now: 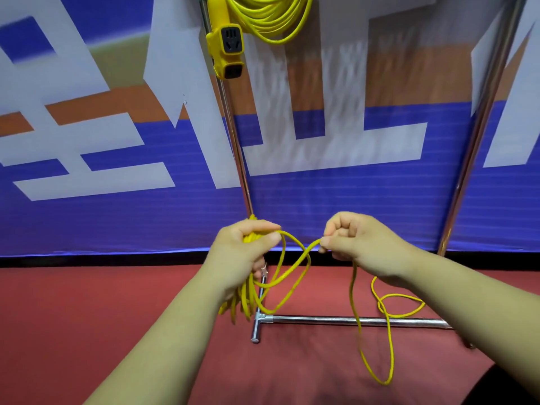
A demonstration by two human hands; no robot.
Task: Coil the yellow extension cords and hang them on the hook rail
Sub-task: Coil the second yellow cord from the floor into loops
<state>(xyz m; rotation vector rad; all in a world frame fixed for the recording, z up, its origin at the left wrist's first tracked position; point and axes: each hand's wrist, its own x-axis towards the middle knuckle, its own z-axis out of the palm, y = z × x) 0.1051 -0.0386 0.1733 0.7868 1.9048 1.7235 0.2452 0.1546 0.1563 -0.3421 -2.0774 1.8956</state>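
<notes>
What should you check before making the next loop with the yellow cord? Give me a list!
1. Left hand grips the coil: ok.
2. Right hand pinches the loose cord: ok.
3. Loose cord free of knots: cannot tell; it lies in loops on the floor.
4. Loose cord clear of the base bar: cannot tell; it crosses the bar in this view.
5. Other cord already hung up top: ok.
6. Room up top for this coil: cannot tell; that part is out of view.
</notes>
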